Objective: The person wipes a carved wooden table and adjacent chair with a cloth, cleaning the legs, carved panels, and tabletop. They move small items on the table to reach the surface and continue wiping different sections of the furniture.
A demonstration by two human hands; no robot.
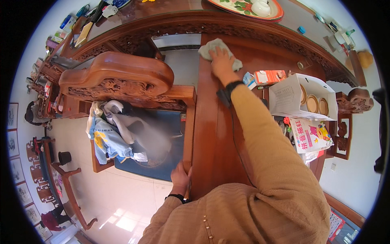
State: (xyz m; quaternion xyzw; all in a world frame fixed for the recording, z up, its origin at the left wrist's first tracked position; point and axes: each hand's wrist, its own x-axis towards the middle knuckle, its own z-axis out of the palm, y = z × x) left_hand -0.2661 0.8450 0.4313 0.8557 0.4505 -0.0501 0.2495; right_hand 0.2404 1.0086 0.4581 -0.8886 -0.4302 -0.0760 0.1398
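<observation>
My right hand point(222, 62) presses down on a pale grey-green cloth point(205, 50) at the far left corner of the reddish-brown wooden tabletop point(211, 138). Its fingers lie bent over the cloth, and a dark band circles the wrist. Lower down, my left hand point(180, 177) is closed round the near end of the wooden armrest point(188, 136) of a carved chair point(118, 73), close against the table's left edge. A dark cable point(237, 152) runs along the tabletop, partly under my right arm.
Right of my arm stand a white open box point(284, 97) with round tins, an orange-and-white carton point(270, 77) and a colourful book point(310, 136). Clothes point(109, 132) lie on the chair's blue seat. Beyond, a carved sideboard point(170, 20) bears a round patterned tray point(227, 7).
</observation>
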